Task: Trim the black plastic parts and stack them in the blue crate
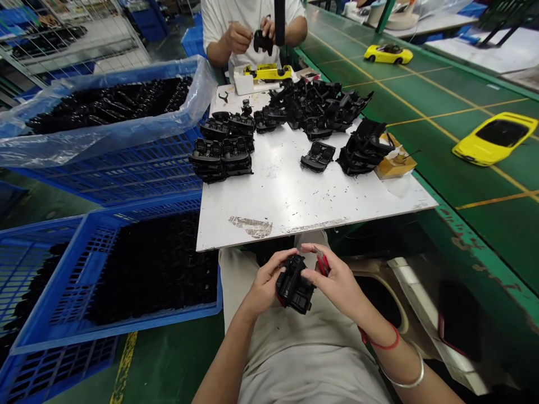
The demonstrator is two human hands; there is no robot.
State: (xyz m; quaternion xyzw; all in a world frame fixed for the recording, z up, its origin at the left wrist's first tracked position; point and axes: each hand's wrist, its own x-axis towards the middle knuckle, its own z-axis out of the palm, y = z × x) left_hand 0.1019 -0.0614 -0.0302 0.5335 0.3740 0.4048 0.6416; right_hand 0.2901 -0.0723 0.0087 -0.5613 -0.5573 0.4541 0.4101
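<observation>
Above my lap, in front of the table's near edge, my left hand [264,284] grips a black plastic car interior part [296,283] by its left side. My right hand [337,280] holds small red-handled cutters [322,261] in its curled fingers, with the thumb against the top of the same black part. On the white table [278,196], stacked black parts [223,157] stand at the left, a single one [318,156] lies near the middle, and another stack [364,147] is at the right. A loose heap of black parts [315,104] lies behind.
Blue crates [143,320] with black parts stand at my left, one lined with plastic. Across the table a person [252,33] handles a black part. Yellow toy cars [494,139] sit on the green conveyor at right, beside a small box [394,163].
</observation>
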